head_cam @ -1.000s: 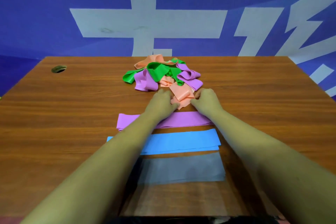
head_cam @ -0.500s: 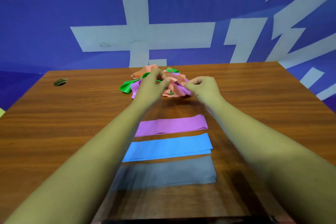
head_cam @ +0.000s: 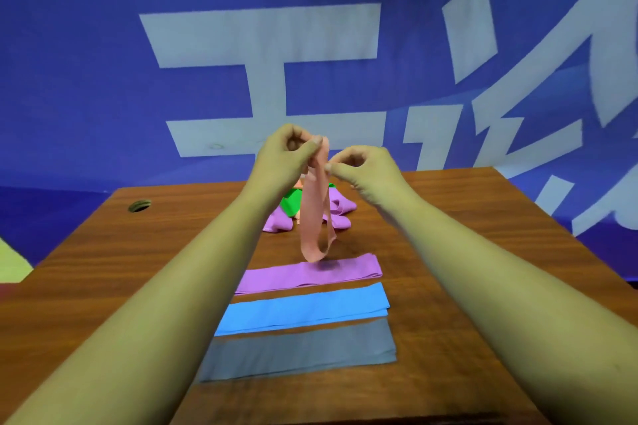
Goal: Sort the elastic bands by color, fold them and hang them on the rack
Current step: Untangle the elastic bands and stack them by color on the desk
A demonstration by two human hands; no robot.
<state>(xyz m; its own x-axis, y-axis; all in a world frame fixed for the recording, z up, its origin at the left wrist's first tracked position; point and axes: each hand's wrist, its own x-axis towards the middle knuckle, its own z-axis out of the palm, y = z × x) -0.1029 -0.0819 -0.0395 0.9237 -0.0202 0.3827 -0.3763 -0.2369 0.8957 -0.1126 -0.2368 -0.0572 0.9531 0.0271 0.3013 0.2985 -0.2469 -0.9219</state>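
Left hand point(head_cam: 286, 157) and right hand point(head_cam: 367, 171) pinch the top of the dangling peach band point(head_cam: 311, 217), mid-sorting; next it likely needs folding flat beside the purple band point(head_cam: 310, 275).

text | blue wall point(head_cam: 86, 79) | large white character strokes point(head_cam: 262, 38), cropped | unreadable

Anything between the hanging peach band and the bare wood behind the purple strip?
Nothing visible. Left hand and right hand pinch the peach band; it hangs over the purple strip, short of the pile.
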